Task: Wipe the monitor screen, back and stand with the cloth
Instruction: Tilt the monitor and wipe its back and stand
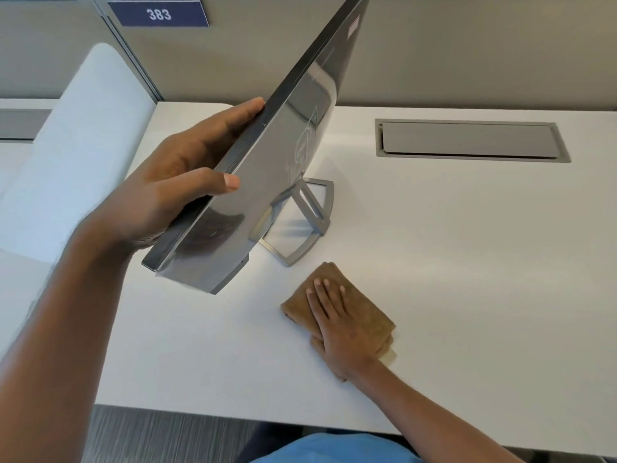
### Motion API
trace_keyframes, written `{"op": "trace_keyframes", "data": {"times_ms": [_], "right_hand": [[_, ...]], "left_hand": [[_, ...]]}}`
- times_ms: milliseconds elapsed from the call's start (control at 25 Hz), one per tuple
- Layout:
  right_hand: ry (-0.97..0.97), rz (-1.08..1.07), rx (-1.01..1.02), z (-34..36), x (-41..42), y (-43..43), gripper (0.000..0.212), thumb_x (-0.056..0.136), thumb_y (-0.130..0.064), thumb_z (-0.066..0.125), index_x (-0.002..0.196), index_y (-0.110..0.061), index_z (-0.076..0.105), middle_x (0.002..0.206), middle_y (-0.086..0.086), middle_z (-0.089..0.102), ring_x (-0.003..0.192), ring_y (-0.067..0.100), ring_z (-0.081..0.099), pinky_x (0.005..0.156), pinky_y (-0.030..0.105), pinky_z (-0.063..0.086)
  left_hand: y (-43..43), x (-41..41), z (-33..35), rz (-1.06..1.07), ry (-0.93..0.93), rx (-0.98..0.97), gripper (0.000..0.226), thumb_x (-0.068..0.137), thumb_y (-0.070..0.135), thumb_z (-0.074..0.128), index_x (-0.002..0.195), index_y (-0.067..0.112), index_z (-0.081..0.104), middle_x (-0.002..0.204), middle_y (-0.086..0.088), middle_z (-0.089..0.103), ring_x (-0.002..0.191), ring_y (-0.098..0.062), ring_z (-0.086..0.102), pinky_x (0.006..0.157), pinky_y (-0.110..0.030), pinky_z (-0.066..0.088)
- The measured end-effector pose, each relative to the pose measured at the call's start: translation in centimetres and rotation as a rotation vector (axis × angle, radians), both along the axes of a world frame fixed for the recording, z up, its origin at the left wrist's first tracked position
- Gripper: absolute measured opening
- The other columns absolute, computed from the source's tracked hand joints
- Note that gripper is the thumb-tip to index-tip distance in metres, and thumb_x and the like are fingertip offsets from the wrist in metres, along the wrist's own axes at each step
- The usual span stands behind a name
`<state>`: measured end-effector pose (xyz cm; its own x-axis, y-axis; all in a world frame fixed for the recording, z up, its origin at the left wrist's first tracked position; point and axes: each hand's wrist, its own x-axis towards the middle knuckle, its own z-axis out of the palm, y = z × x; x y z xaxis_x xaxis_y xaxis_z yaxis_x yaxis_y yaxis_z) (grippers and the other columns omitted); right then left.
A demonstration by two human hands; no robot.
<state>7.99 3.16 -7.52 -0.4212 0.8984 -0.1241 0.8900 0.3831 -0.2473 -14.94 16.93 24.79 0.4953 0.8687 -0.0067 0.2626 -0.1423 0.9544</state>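
A slim grey monitor point(283, 152) stands edge-on to me on the white desk, its glossy grey back turned to the right. Its silver frame stand point(302, 225) rests on the desk under it. My left hand point(173, 182) grips the monitor's near edge, thumb on the back and fingers wrapped round the far side. A folded brown cloth point(364, 309) lies on the desk in front of the stand. My right hand point(337, 322) presses flat on the cloth with straight fingers. The screen side is hidden from me.
The white desk point(467, 262) stretches right, with a grey cable hatch point(467, 140) set in at the back. Beige partition walls stand behind, one bearing a blue sign "383" point(158, 14). A pale padded divider point(76, 145) borders the left.
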Motion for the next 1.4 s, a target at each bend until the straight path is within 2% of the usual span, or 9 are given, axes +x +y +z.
{"op": "trace_keyframes", "data": {"times_ms": [240,440,520,640,720,920,1040,1200,1400], "right_hand": [[0.441,-0.138,0.156,1.4,-4.9,3.2,0.061,0.107,-0.029,0.034,0.163,-0.004,0.027,0.173,0.01,0.021,0.162,0.026,0.013,0.131,0.05,0.013],[0.1,0.037,0.117,1.9,-8.6,8.0,0.076,0.101,-0.032,0.057,0.164,-0.008,0.022,0.173,0.018,0.015,0.161,0.036,0.01,0.131,0.053,0.011],[0.006,0.037,0.075,1.1,-8.8,8.6,0.082,0.096,-0.042,0.059,0.163,-0.01,0.023,0.172,0.023,0.011,0.16,0.041,0.007,0.129,0.057,0.011],[0.216,0.056,0.118,1.1,-8.7,9.6,0.063,0.099,-0.047,0.051,0.154,-0.024,0.031,0.173,0.015,0.009,0.157,0.048,0.014,0.125,0.065,0.016],[0.129,0.132,0.098,0.9,-8.4,11.0,0.069,0.101,-0.054,0.042,0.162,-0.027,0.023,0.175,0.01,0.0,0.159,0.045,0.007,0.126,0.064,0.011],[-0.096,0.125,0.166,-0.3,-6.8,10.7,0.094,0.094,-0.063,0.051,0.167,-0.018,0.012,0.174,0.016,0.009,0.161,0.039,0.008,0.128,0.058,0.01],[-0.116,0.126,0.193,0.0,-5.6,9.4,0.089,0.099,-0.064,0.044,0.167,-0.017,0.01,0.174,0.015,0.009,0.161,0.038,0.006,0.128,0.057,0.009],[-0.136,0.153,0.151,0.3,-6.9,10.3,0.089,0.1,-0.063,0.041,0.167,-0.014,0.008,0.174,0.019,0.004,0.161,0.039,0.001,0.128,0.057,0.01],[-0.135,0.243,0.105,0.9,-8.8,12.5,0.086,0.101,-0.061,0.038,0.167,-0.015,0.007,0.174,0.016,0.001,0.161,0.04,-0.002,0.128,0.057,0.01]], "left_hand": [[-0.2,0.3,-0.3,-0.019,0.031,-0.01,0.075,0.091,-0.006,0.041,0.162,0.011,0.028,0.161,0.013,0.047,0.147,-0.006,0.044,0.11,-0.018,0.042],[-2.5,-1.3,2.3,0.052,0.294,0.213,0.067,0.1,0.021,0.057,0.163,0.022,0.033,0.165,0.014,0.04,0.153,-0.007,0.035,0.126,-0.04,0.031],[-4.4,-0.2,2.7,0.168,0.432,0.37,0.06,0.103,0.028,0.055,0.161,0.02,0.039,0.164,0.014,0.039,0.152,-0.005,0.036,0.124,-0.023,0.028],[-10.4,4.9,1.0,0.184,0.453,0.451,0.043,0.11,0.022,0.038,0.139,0.002,0.063,0.145,-0.007,0.061,0.126,-0.015,0.06,0.095,-0.005,0.04],[-15.2,7.0,-1.6,0.107,0.484,0.462,0.046,0.109,0.024,0.034,0.126,0.015,0.075,0.134,0.002,0.069,0.114,-0.007,0.065,0.094,-0.013,0.05],[-16.9,3.6,-14.5,0.167,0.722,0.338,0.057,0.084,0.002,0.064,0.139,0.015,0.063,0.147,-0.003,0.058,0.135,-0.017,0.053,0.101,-0.042,0.056],[-15.7,3.0,-17.3,0.288,0.777,0.389,0.058,0.086,0.002,0.061,0.144,0.005,0.058,0.159,-0.016,0.045,0.153,-0.032,0.036,0.12,-0.053,0.038],[-14.8,3.7,-16.7,0.347,0.877,0.564,0.074,0.083,0.006,0.065,0.154,-0.002,0.043,0.171,-0.019,0.017,0.162,-0.034,0.006,0.132,-0.046,0.001],[-13.5,4.0,-20.5,0.292,1.099,0.562,0.083,0.088,0.008,0.053,0.163,-0.002,0.019,0.173,-0.021,0.006,0.162,-0.035,0.002,0.131,-0.051,0.001]]}}
